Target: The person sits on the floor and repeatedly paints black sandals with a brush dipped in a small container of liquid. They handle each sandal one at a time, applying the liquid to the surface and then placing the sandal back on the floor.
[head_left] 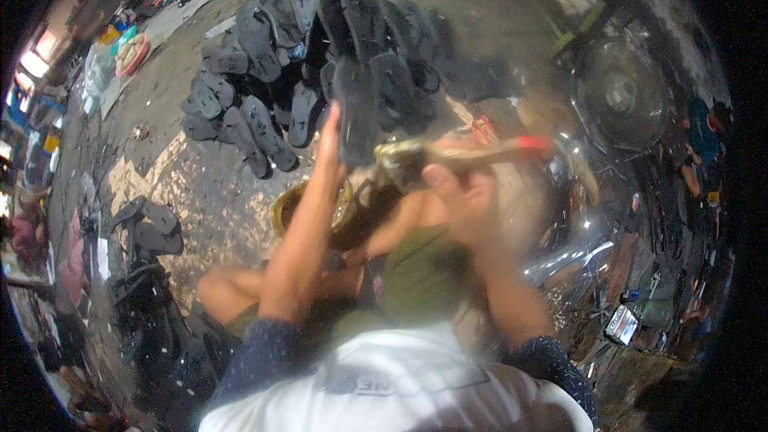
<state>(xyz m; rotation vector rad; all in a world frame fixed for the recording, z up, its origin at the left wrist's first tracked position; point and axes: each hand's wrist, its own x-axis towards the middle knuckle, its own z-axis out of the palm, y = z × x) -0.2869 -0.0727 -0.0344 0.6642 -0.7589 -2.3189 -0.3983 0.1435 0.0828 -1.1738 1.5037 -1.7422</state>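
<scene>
My left hand [331, 138] holds up a dark shoe sole [357, 112] by its lower edge, in front of me at the middle of the view. My right hand [462, 192] grips a wooden-handled brush [472, 154] with a red band near its far end; the brush head, wet with yellowish glue, lies against the sole's lower end. Beneath both hands sits a round tin of glue [290, 206], partly hidden by my left forearm. The picture is blurred around the right hand.
A large heap of dark soles [312, 56] lies spread on the concrete floor ahead. More dark soles [152, 228] sit at my left. A floor fan [624, 96] stands at the right, with clear plastic sheeting [572, 252] and clutter below it.
</scene>
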